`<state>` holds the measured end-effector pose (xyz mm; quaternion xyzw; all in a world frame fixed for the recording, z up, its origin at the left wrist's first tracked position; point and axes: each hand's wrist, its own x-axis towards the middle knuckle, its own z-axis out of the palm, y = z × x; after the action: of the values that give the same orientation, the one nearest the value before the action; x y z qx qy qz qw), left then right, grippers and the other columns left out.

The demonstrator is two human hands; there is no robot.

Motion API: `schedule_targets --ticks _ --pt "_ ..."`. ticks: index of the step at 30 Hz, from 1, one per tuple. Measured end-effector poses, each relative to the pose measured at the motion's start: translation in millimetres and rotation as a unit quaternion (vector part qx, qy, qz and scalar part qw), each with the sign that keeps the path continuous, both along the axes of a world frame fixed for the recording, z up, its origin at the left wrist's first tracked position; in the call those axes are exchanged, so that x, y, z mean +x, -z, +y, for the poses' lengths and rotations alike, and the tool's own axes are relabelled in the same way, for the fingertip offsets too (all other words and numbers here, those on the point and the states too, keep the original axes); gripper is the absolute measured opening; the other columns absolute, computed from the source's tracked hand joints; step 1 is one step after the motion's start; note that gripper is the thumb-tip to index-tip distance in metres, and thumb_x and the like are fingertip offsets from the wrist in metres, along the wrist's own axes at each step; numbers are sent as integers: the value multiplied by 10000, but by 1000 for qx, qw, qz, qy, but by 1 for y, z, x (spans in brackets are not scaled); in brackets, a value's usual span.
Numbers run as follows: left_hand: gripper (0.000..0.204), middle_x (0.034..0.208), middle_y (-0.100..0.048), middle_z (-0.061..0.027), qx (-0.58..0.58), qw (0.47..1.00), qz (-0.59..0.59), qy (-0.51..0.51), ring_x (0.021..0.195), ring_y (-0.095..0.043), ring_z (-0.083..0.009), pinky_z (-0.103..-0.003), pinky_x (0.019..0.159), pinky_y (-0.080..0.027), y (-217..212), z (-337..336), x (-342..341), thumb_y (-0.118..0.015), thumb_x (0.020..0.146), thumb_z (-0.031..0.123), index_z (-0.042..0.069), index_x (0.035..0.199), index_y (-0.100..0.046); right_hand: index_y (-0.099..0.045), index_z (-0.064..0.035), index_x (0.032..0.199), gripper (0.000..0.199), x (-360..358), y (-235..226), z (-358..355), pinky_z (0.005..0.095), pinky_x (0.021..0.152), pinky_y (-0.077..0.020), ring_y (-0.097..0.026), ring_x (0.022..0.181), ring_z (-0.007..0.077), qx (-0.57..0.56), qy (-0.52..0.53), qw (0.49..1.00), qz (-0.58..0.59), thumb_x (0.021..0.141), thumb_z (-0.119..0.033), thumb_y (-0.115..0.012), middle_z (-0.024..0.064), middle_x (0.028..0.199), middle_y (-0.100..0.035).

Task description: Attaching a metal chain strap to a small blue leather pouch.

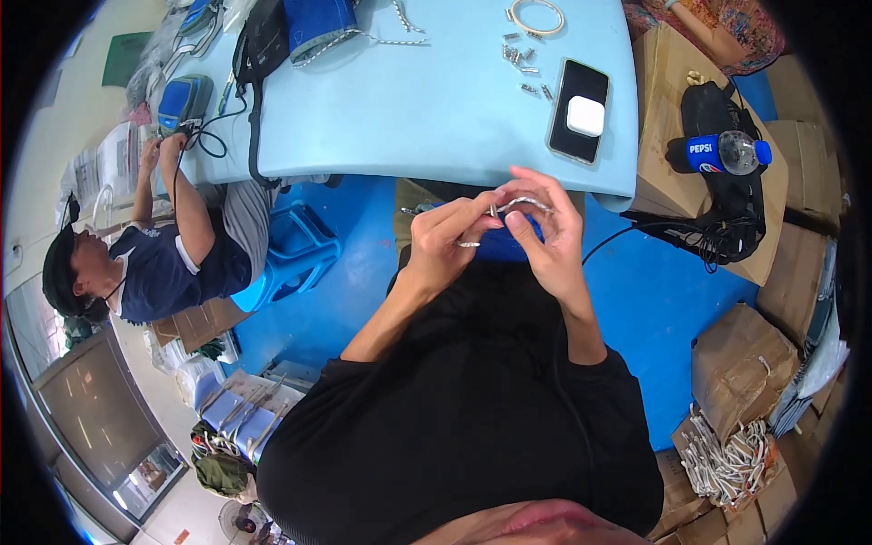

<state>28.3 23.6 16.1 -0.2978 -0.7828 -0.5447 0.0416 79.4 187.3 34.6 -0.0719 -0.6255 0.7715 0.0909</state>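
Just off the table's near edge, above my lap, my left hand (443,238) pinches a thin grey-and-white braided cord (529,201). At its fingertips shows a small shiny piece (493,210), too small to make out. A short end of the cord sticks out below the left fingers. My right hand (552,238) is curled round the cord's loop, thumb bent toward the fingers. Several small metal pieces (518,56) lie on the table beside a beige ring (538,16). A blue pouch (320,27) with a similar cord lies farther left.
The pale blue table (391,118) carries a dark phone (565,91) with a white case (586,116) on it. At right, a drink bottle (738,153) lies on a cardboard box (661,109). A co-worker (173,263) handles a blue pouch at left, near a blue stool (295,250).
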Motion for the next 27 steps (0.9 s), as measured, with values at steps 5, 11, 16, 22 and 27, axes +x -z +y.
schedule_targets --ticks 5,11,16,22,27 --pt "401 861 -735 -109 -61 996 -48 46 688 -698 -252 -345 608 -542 -7 -1 -3 -772 846 -57 35 1233 -729 -681 33 1277 316 6 21 4 283 901 -556 -675 992 130 -53 -35 998 -29 965 0 -717 97 1129 -720" --pt "494 865 -734 -53 -47 987 -134 81 614 -594 -129 -260 549 -446 -12 -4 -2 -858 824 90 48 1288 -695 -699 24 1251 279 10 28 5 280 820 -589 -713 905 146 -178 -18 980 -82 975 -10 -712 108 1041 -744" --pt "173 854 -687 -57 87 985 -136 60 633 -523 -105 -275 574 -416 0 -4 3 -617 1018 133 -4 1116 -659 -706 1 1244 256 14 35 6 288 796 -600 -714 898 160 -227 -36 964 -134 1014 -112 -696 111 1052 -738" --pt "469 882 -670 -67 53 966 -250 44 645 -509 -107 -269 598 -418 1 -9 -1 -397 1147 389 -2 1026 -625 -706 19 1250 333 15 32 -7 268 844 -579 -691 945 144 -208 -8 976 -70 922 24 -765 90 1073 -722" --pt "531 928 -678 -60 147 896 -414 61 684 -515 -97 -264 612 -422 -13 -7 -3 -364 1144 465 11 974 -581 -744 22 1189 355 14 35 -6 265 835 -565 -678 911 135 11 25 1000 8 845 87 -803 94 1061 -719"
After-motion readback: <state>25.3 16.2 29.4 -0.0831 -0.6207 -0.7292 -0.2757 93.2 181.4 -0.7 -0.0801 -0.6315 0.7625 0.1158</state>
